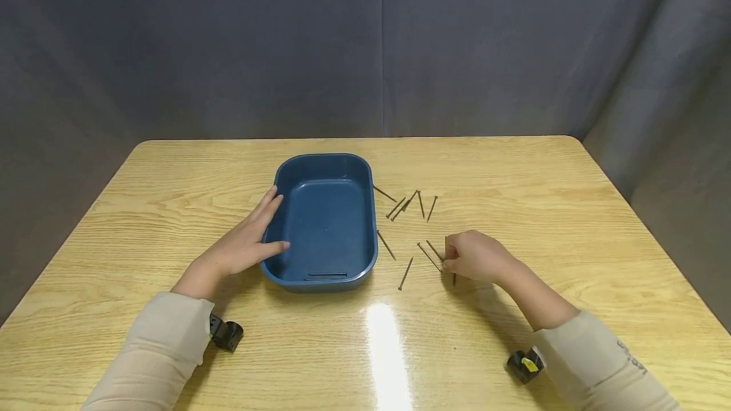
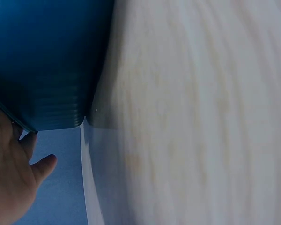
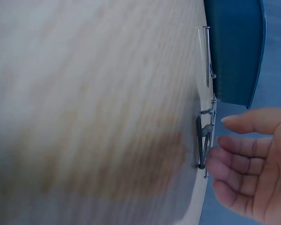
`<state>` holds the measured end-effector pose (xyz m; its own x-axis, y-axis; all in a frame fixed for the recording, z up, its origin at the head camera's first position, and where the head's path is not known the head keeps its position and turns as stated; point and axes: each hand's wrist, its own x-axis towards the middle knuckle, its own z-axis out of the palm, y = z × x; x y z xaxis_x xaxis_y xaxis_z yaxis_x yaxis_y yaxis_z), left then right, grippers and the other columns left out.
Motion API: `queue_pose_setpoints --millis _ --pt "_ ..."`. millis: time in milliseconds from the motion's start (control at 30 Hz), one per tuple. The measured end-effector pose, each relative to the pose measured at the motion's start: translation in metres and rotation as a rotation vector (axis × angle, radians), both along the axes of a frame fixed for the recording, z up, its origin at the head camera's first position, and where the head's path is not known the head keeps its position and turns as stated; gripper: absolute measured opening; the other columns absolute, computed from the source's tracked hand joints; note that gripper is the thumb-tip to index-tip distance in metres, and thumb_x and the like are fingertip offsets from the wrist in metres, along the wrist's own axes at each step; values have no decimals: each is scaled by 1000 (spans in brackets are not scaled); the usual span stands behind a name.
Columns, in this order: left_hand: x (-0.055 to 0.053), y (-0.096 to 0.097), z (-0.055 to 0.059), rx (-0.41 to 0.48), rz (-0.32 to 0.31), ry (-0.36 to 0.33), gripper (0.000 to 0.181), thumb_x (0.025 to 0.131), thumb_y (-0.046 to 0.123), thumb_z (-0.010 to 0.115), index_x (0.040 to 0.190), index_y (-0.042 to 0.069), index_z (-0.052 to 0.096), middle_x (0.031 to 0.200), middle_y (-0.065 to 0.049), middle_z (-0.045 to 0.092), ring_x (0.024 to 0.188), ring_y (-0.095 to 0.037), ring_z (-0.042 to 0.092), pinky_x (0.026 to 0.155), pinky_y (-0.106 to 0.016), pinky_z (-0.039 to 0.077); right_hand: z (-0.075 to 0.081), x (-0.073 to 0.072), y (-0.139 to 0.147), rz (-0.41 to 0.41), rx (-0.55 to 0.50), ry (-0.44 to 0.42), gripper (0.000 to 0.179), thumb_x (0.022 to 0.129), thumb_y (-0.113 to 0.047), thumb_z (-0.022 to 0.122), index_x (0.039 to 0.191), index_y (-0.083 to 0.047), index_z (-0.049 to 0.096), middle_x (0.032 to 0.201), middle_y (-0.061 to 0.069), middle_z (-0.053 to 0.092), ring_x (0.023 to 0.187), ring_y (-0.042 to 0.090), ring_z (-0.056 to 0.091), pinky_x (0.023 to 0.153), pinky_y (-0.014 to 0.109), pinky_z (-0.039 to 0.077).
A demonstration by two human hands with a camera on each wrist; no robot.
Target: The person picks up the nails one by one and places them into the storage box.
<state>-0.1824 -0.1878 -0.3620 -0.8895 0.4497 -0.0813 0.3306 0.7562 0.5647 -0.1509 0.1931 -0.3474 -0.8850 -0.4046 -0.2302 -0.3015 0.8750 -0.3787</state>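
A deep blue tray [image 1: 322,224] has my left hand [image 1: 245,243] at its left rim, fingers spread and thumb reaching over the edge. In the left wrist view, that hand [image 2: 11,168] lies beside the tray's rim [image 2: 18,123], partly cut off by the frame. My right hand [image 1: 476,255] is low over several loose nails, its fingertips right at a nail [image 1: 435,250]. The right wrist view shows the right hand's thumb [image 3: 253,121] apart from the bent fingers, with nails [image 3: 199,140] just beyond the fingertips. Two thin nails [image 1: 327,274] lie inside the tray at its near end.
More nails [image 1: 405,205] lie scattered right of the tray, one nail [image 1: 386,245] close against its side. Another nail [image 1: 406,273] lies nearer the front. The wooden table [image 1: 188,176] ends at a grey curtain [image 1: 365,49]. Wrist cameras [image 1: 227,333] hang below both sleeves.
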Motion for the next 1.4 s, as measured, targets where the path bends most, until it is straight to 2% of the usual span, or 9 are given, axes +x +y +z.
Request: queue_pose_setpoints --millis 267,433,567,933,1400 --pt "0 0 0 1 -6 18 79 83 35 52 140 12 2 143 4 -14 128 -30 5 93 -55 18 1 2 1 -61 48 -25 14 79 -12 55 65 -9 51 59 -1 47 48 11 39 44 25 30" --pt "0 0 -2 6 -11 25 80 83 36 52 140 12 2 143 4 -14 128 -30 5 93 -55 19 0 3 -2 -104 99 -46 27 77 -13 56 55 -12 42 48 -4 35 42 8 28 41 21 22" --pt "0 0 -2 7 -11 23 80 82 37 52 140 13 1 142 5 -14 128 -31 6 92 -56 19 0 4 -3 -116 127 -43 33 78 -14 57 52 -14 37 46 -4 30 41 8 24 40 20 20" --pt "-1 0 -2 2 -5 23 80 83 34 52 140 15 0 142 6 -14 128 -30 5 92 -56 19 1 2 -3 -146 179 -44 27 77 -12 53 55 -13 38 51 -1 35 44 11 28 41 23 22" --pt "0 0 -1 11 -5 22 80 83 33 53 140 14 1 142 7 -15 128 -29 6 93 -55 20 -4 1 -1 -143 195 -68 30 82 -13 50 55 -13 38 49 -2 33 41 9 25 39 20 20"
